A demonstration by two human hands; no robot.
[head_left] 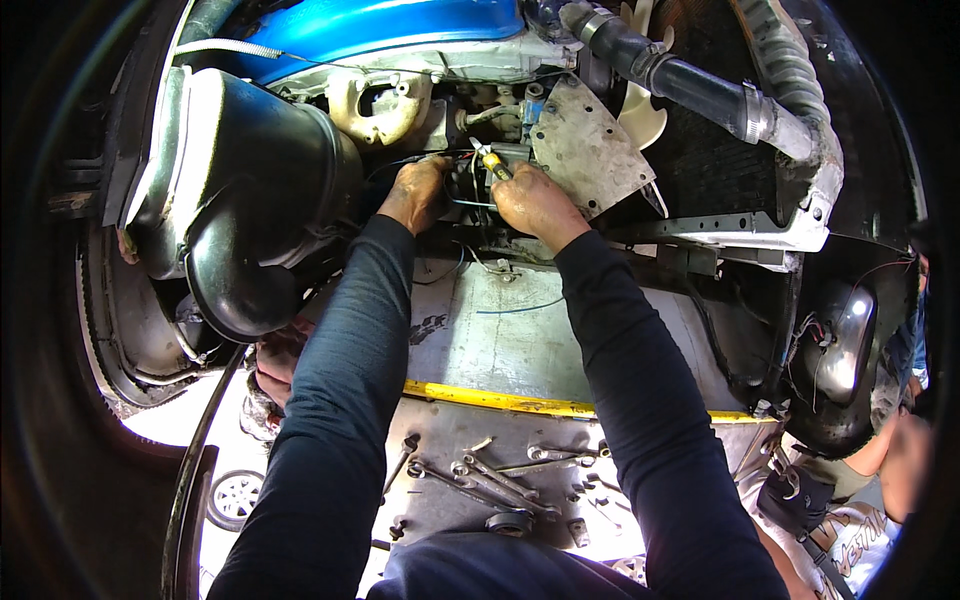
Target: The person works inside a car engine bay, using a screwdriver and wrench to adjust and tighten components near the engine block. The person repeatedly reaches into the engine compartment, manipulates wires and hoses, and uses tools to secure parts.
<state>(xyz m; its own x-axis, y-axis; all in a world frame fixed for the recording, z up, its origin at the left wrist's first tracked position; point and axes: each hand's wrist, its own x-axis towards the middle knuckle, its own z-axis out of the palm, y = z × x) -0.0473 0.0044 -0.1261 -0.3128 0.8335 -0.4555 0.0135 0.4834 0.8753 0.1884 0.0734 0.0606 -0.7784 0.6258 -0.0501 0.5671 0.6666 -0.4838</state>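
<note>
My right hand (pixel 540 203) is closed round a yellow-and-black hand tool (pixel 494 164), which looks like small pliers. Its bright metal tip points up and left, toward thin wires in the engine bay. My left hand (pixel 418 192) is closed just left of it, at thin dark wires; its fingertips are partly hidden, and what they pinch is too small to make out. Low between the hands runs a light blue wire (pixel 472 204). Directly beyond them sit a cream-coloured manifold (pixel 378 118) and a flat grey metal plate (pixel 592 148) with holes.
A large black air canister (pixel 265 150) stands left, a blue engine cover (pixel 390 25) at the back. A black hose (pixel 690 80) crosses at upper right. Several wrenches (pixel 490 480) lie below a yellow-edged panel (pixel 500 340). Another person (pixel 865 540) is at lower right.
</note>
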